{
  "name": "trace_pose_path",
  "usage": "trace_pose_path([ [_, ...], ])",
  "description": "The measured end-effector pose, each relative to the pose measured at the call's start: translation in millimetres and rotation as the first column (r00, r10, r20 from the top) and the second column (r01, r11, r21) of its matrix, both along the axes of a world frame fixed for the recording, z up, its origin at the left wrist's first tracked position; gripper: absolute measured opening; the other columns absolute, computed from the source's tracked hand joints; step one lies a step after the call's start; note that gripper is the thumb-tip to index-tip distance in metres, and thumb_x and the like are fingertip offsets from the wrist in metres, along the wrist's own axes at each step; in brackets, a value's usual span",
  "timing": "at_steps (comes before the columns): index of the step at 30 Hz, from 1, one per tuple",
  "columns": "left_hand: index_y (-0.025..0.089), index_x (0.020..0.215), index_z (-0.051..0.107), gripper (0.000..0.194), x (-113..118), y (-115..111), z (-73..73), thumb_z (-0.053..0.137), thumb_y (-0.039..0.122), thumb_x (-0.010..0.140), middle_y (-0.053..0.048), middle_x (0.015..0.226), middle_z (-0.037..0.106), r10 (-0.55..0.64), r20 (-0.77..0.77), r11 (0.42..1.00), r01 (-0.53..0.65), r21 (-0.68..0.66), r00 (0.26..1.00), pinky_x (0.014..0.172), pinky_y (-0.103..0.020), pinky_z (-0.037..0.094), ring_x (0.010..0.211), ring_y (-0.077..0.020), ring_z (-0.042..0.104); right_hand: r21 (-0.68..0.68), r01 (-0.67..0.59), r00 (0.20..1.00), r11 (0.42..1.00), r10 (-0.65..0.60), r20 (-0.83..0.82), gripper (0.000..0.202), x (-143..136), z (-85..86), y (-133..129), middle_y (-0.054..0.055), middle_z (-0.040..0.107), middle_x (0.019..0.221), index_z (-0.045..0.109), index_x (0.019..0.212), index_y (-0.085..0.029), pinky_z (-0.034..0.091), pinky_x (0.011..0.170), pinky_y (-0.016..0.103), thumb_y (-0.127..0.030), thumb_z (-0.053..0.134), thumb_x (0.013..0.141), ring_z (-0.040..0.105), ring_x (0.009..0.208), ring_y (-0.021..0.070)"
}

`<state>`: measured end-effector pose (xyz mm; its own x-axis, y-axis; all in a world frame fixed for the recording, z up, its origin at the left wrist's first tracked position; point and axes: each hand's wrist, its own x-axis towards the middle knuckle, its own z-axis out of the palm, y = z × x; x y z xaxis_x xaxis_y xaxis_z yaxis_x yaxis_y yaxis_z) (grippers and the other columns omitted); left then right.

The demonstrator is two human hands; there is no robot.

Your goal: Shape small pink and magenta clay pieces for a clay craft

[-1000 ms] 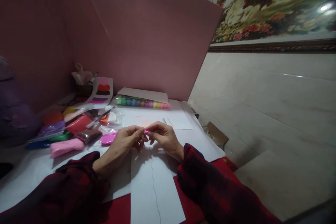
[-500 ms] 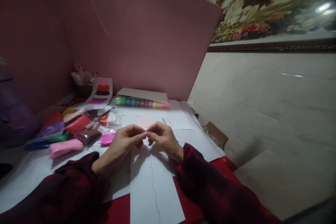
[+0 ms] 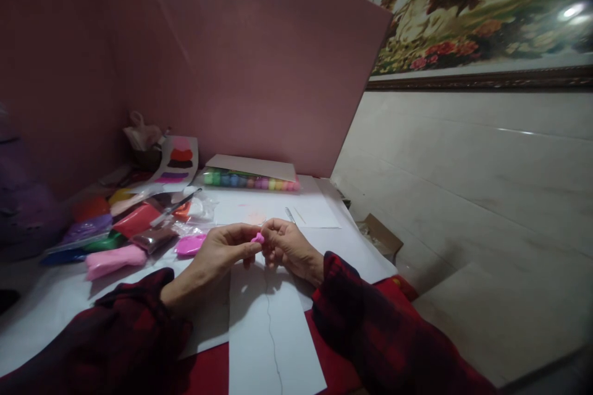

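Observation:
A small lump of bright pink modelling clay (image 3: 258, 238) sits between my two hands, pinched by the fingertips of both. My left hand (image 3: 227, 247) grips it from the left with thumb and forefinger. From the right, my right hand (image 3: 290, 245) presses on the same piece with its fingers closed. Below them lies a white paper strip (image 3: 278, 339) with a wavy pencil line running down it. A flat piece of the same bright pink clay (image 3: 189, 245) rests just left of my left hand.
Several colourful clay packets (image 3: 139, 219) are heaped at the left, with a light pink one (image 3: 115, 261) in front. A clear pack of coloured pots (image 3: 250, 181) lies at the back under a white board. A pen (image 3: 290, 215) lies beyond my right hand. A cardboard box (image 3: 382, 236) stands off the right edge.
The fingertips have shifted on the pink clay, and more of the lump now shows between them. Both hands remain in nearly the same place above the paper strip.

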<state>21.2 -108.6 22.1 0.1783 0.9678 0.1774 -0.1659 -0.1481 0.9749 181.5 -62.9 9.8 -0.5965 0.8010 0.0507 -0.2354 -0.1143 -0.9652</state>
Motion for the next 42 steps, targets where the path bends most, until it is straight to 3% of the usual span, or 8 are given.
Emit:
trace_pose_path([
  [11, 0.013, 0.066, 0.058, 0.029, 2.0, 2.9, -3.7, 0.079, 0.034, 0.063, 0.003, 0.052, 0.059, 0.172, -0.076, 0.985, -0.170, 0.042, 0.982, 0.036, -0.020, 0.039, 0.037, -0.0084, 0.049, 0.367, 0.123, 0.991, 0.922, -0.132, 0.000, 0.030, -4.4, -1.0, -2.8, -0.003, 0.061, 0.063, 0.060, 0.078, -0.016, 0.047, 0.043, 0.020, -0.036, 0.079, 0.067, 0.054, 0.047, 0.0077],
  [19, 0.013, 0.083, 0.064, 0.028, -2.6, 2.7, -4.9, 0.075, 0.036, 0.071, 0.000, 0.066, 0.065, 0.091, 0.002, 0.995, -0.091, -0.030, 0.996, 0.048, -0.022, 0.045, 0.050, -0.0101, 0.056, 0.483, 0.172, 0.980, 0.859, -0.200, 0.007, 0.018, -2.6, 1.1, -5.9, -0.001, 0.059, 0.069, 0.058, 0.080, -0.016, 0.049, 0.051, 0.024, -0.031, 0.068, 0.078, 0.057, 0.057, 0.0105],
  [26, 0.013, 0.079, 0.064, 0.028, -2.1, 1.6, -4.3, 0.074, 0.039, 0.071, 0.001, 0.058, 0.061, 0.071, 0.029, 0.995, -0.068, -0.072, 0.997, 0.049, -0.022, 0.044, 0.050, -0.0103, 0.054, 0.757, 0.157, 0.927, 0.634, -0.359, 0.108, 0.007, 0.5, 3.3, -10.1, 0.001, 0.062, 0.074, 0.060, 0.079, -0.017, 0.047, 0.062, 0.027, -0.020, 0.066, 0.079, 0.057, 0.065, 0.0125],
  [30, 0.012, 0.070, 0.064, 0.029, -1.6, 1.2, -4.3, 0.074, 0.039, 0.071, 0.001, 0.058, 0.060, 0.071, -0.031, 0.993, -0.073, -0.094, 0.997, 0.045, -0.021, 0.038, 0.046, -0.0086, 0.050, 0.804, 0.134, 0.917, 0.580, -0.380, 0.121, 0.005, 2.0, 3.1, -10.2, 0.002, 0.063, 0.076, 0.060, 0.083, -0.018, 0.048, 0.065, 0.028, -0.014, 0.062, 0.080, 0.058, 0.067, 0.0131],
  [33, 0.012, 0.072, 0.066, 0.025, -3.0, 1.0, -4.6, 0.077, 0.035, 0.068, 0.001, 0.058, 0.061, 0.094, -0.043, 0.992, -0.098, -0.078, 0.995, 0.047, -0.020, 0.037, 0.048, -0.0083, 0.051, 0.768, 0.156, 0.913, 0.621, -0.387, 0.128, 0.005, 1.0, 3.9, -10.6, 0.001, 0.062, 0.072, 0.060, 0.079, -0.017, 0.047, 0.061, 0.027, -0.017, 0.065, 0.079, 0.057, 0.061, 0.0119],
  [35, 0.013, 0.072, 0.068, 0.022, -4.1, 1.8, -5.3, 0.078, 0.031, 0.067, 0.001, 0.057, 0.061, 0.118, -0.029, 0.992, -0.120, -0.048, 0.993, 0.049, -0.019, 0.038, 0.049, -0.0077, 0.051, 0.655, 0.189, 0.934, 0.732, -0.340, 0.109, 0.013, -0.4, 4.7, -10.1, 0.000, 0.060, 0.067, 0.059, 0.075, -0.016, 0.047, 0.055, 0.026, -0.025, 0.068, 0.078, 0.056, 0.055, 0.0111],
  [39, 0.014, 0.072, 0.070, 0.019, -4.3, 5.1, -7.3, 0.081, 0.027, 0.062, 0.001, 0.057, 0.064, 0.155, 0.017, 0.986, -0.156, 0.053, 0.988, 0.052, -0.020, 0.043, 0.051, -0.0090, 0.054, 0.193, 0.170, 0.985, 0.966, -0.169, -0.022, 0.028, -0.9, 7.3, -7.0, -0.002, 0.059, 0.060, 0.057, 0.075, -0.015, 0.047, 0.047, 0.024, -0.036, 0.075, 0.072, 0.055, 0.048, 0.0100],
  [42, 0.014, 0.071, 0.071, 0.019, -2.1, 5.7, -6.0, 0.082, 0.025, 0.060, -0.001, 0.059, 0.066, 0.134, 0.033, 0.986, -0.137, 0.097, 0.990, 0.050, -0.022, 0.046, 0.051, -0.0109, 0.057, -0.079, 0.045, 0.997, 0.996, -0.050, -0.067, 0.033, 1.9, 9.5, -5.5, -0.001, 0.060, 0.061, 0.056, 0.078, -0.014, 0.043, 0.042, 0.018, -0.038, 0.077, 0.070, 0.052, 0.046, 0.0070],
])
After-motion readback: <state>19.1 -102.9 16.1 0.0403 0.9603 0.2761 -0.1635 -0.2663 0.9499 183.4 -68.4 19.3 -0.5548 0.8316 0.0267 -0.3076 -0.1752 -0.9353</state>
